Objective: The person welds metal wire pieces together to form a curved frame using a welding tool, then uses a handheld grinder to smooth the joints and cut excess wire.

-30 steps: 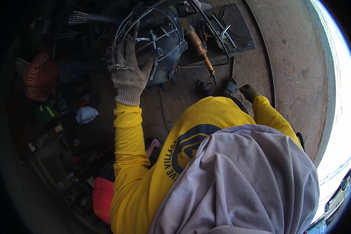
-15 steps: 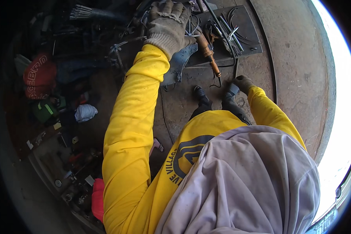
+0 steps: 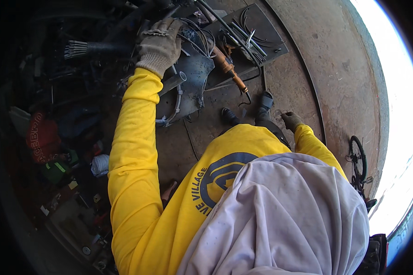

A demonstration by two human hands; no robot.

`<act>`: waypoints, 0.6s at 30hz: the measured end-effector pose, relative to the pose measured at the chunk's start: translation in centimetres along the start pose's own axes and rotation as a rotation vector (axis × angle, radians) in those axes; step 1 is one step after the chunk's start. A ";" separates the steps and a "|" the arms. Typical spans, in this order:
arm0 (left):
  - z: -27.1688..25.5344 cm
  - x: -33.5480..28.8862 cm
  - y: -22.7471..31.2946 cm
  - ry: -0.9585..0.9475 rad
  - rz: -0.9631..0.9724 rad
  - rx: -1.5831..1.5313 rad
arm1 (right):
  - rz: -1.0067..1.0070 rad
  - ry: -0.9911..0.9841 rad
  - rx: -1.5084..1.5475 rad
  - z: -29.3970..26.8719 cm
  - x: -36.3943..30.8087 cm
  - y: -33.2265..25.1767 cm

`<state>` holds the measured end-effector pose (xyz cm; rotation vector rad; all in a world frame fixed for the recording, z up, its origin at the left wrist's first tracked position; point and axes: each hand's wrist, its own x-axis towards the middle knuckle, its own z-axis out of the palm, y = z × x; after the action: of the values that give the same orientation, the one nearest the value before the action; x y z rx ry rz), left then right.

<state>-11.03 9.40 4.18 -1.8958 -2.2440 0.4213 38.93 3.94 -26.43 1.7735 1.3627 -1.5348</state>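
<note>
My left hand (image 3: 159, 45), in a worn grey-brown work glove, reaches over a dark heap of metal parts. Its fingers bend down with the tips hidden, closed on something I cannot make out. Under its wrist sticks out the open end of a metal tube (image 3: 175, 83). Beside that lies a blue-grey metal sheet (image 3: 193, 75) with a rough, torn edge, and a thin curved rod (image 3: 177, 101) hangs by it. My right hand (image 3: 292, 120), also gloved, hangs low near my legs, fingers loosely curled around nothing visible.
An orange corded power tool (image 3: 227, 67) rests by a dark metal table (image 3: 276, 49) bearing rods and cables. A long black cable (image 3: 303, 59) crosses the floor. A bicycle (image 3: 359, 160) stands at right. At left lie a red garment (image 3: 42, 137) and a brush-like bundle (image 3: 80, 49).
My left hand has shifted left, away from the orange tool, uncovering more of the metal sheet and the tube end. My right hand has moved back from my shoe. The bicycle has come into view.
</note>
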 end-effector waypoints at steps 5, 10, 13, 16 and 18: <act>1.4 3.3 2.2 -0.121 0.357 0.148 | 0.001 -0.004 -0.001 1.2 0.6 -0.1; 0.2 4.1 3.3 -0.459 0.347 0.209 | -0.065 0.041 0.131 1.2 0.9 -2.6; 0.4 2.2 4.3 0.020 0.386 0.061 | -0.204 0.127 0.105 1.2 1.5 -2.6; -2.5 -1.9 8.6 0.287 0.396 -0.412 | -0.070 0.085 0.157 0.1 -0.1 -2.5; -0.8 -5.2 12.0 0.228 0.490 -0.622 | 0.001 -0.001 0.129 -0.4 0.3 -1.1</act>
<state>1.30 6.14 1.34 -2.6333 -1.8726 -0.4851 38.16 4.87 -26.25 1.8485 1.2882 -1.6561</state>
